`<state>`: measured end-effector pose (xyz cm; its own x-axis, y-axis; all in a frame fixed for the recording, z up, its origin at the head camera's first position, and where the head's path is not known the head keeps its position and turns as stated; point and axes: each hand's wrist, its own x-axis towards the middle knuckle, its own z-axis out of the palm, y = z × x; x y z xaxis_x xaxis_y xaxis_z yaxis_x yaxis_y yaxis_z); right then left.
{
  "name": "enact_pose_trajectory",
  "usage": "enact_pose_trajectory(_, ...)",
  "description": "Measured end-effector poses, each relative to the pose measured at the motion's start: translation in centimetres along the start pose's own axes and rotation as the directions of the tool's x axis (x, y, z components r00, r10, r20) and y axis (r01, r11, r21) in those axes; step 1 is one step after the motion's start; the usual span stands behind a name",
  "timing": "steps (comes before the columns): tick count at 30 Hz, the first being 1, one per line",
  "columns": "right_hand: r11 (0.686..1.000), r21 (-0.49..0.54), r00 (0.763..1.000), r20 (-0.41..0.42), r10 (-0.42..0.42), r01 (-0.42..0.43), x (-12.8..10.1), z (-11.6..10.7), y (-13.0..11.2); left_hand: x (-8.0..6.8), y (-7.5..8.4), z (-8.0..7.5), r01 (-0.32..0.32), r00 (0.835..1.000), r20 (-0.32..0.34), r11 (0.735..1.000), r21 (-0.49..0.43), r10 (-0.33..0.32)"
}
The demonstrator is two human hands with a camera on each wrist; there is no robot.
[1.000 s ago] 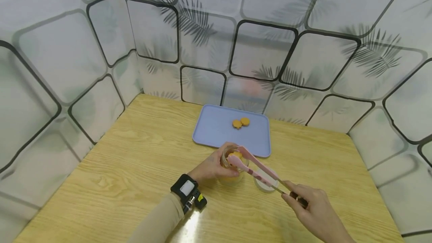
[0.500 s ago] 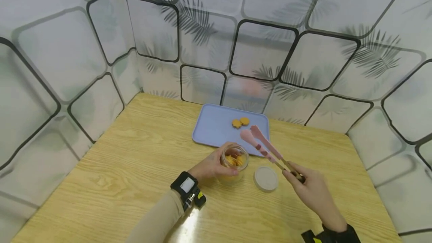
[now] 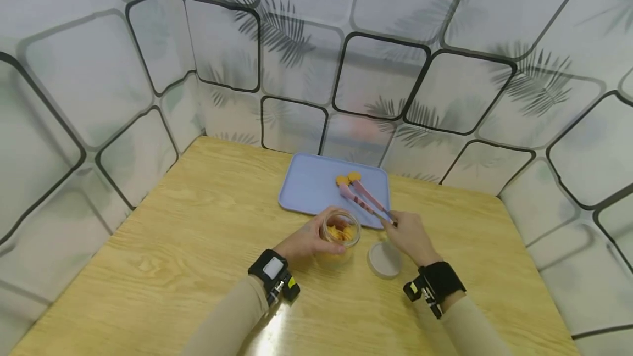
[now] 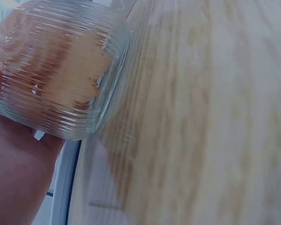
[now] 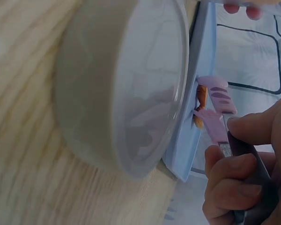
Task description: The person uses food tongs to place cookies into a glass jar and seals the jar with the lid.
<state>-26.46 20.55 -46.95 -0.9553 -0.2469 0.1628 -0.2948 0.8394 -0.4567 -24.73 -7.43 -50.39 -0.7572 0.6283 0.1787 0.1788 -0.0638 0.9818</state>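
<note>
My left hand (image 3: 311, 239) grips a ribbed glass jar (image 3: 335, 260), which stands uncovered and slightly tilted over the table. Orange-brown cookies (image 3: 341, 233) lie inside it, also visible through the jar wall (image 4: 65, 70) in the left wrist view. With my right hand (image 3: 409, 237) I hold tongs (image 3: 365, 203) by their dark handle. Their pink tips reach over the blue tray (image 3: 309, 183), right by two cookies (image 3: 354, 176). In the right wrist view the tong tips (image 5: 213, 112) are apart, close to the cookies (image 5: 202, 96); whether they touch I cannot tell.
A round pale lid (image 3: 384, 260) lies on the wooden table (image 3: 198, 224), right of the jar and below my right wrist. Behind the tray rises a patterned curtain (image 3: 296, 125); it also closes off both sides.
The tongs came up out of the jar, then moved forward over the tray to the cookies. My right hand went forward and left with them. My left hand keeps holding the jar.
</note>
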Motion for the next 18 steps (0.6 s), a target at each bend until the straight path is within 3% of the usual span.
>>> enact_pose_trajectory(8,0.997,0.031,0.997,0.041,0.068,-0.069,1.5,0.4,-0.5,-0.1,0.1,-0.1,-0.006,1.0,-0.004,1.0,0.014,0.006)
enact_pose_trajectory(18,0.998,0.035,0.998,0.028,0.053,-0.054,1.9,0.8,-0.4,-0.2,0.0,0.1,-0.012,1.0,-0.004,1.0,0.019,0.012)
